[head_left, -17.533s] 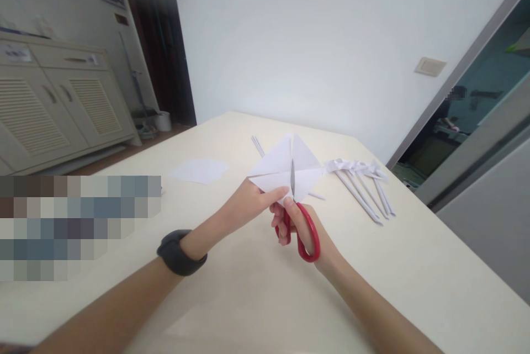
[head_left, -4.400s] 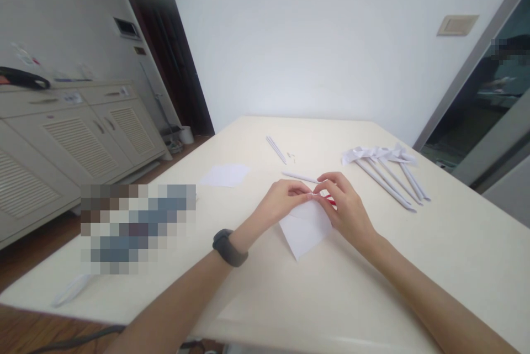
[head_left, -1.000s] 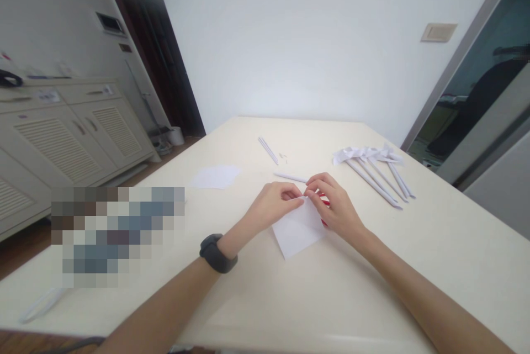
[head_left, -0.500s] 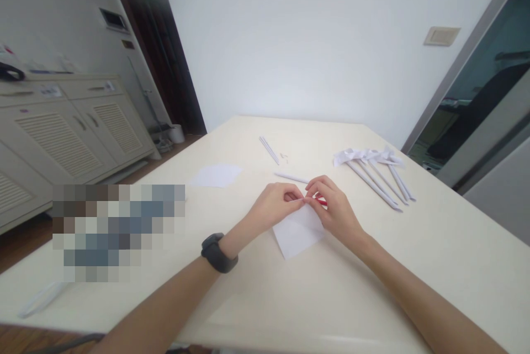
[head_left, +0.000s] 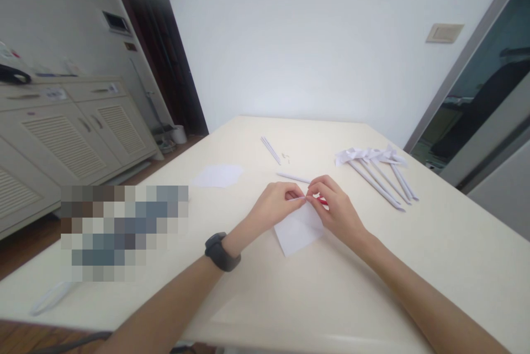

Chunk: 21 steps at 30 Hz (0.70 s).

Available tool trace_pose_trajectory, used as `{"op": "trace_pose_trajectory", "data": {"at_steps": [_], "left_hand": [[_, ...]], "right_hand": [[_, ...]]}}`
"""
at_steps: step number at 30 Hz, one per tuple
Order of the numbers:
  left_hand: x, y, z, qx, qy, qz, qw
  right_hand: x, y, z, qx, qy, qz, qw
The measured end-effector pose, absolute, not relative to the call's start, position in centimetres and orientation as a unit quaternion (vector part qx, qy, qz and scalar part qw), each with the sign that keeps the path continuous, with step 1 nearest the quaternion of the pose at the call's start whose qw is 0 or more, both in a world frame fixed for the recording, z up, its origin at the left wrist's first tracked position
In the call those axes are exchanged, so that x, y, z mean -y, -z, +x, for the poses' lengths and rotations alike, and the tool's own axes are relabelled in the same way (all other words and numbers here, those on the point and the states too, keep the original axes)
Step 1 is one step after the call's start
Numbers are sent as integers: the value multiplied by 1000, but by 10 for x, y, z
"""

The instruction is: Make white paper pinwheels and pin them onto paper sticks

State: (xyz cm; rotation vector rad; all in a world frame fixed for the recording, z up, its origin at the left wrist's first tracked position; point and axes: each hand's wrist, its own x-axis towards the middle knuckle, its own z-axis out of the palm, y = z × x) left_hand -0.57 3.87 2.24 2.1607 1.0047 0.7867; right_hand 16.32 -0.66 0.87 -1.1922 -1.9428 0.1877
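A white sheet of paper (head_left: 298,231) hangs at a tilt below my two hands, over the table's middle. Its upper edge is pinched between the thumb and fingers of my left hand (head_left: 278,199). My right hand (head_left: 333,202) pinches the same edge close beside it, fingertips almost meeting. Something red (head_left: 322,200) shows by the right fingers; its kind is mostly hidden. Just beyond the hands lies a rolled white paper tube (head_left: 292,177), partly covered by the right hand. A black watch (head_left: 222,252) is on my left wrist.
Flat white sheets (head_left: 218,175) lie to the left on the cream table (head_left: 265,310). Thin white sticks (head_left: 270,149) and small scraps (head_left: 285,157) are farther back. Several paper tubes with folded white tops (head_left: 375,177) lie at right. A blurred-out patch (head_left: 124,232) covers the left side.
The view has shifted very slightly, moving everything a little to the right. Both hands keep their pinch on the paper, with hardly any movement.
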Motion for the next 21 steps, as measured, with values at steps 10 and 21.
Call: {"op": "trace_pose_trajectory", "data": {"at_steps": [10, 21], "left_hand": [[-38, -25, -5, -371, -305, 824, 301], [-38, -27, -6, -362, -313, 826, 298]], "right_hand": [[8, -10, 162, 780, -37, -481, 399], [9, -10, 162, 786, -16, -486, 381]]}}
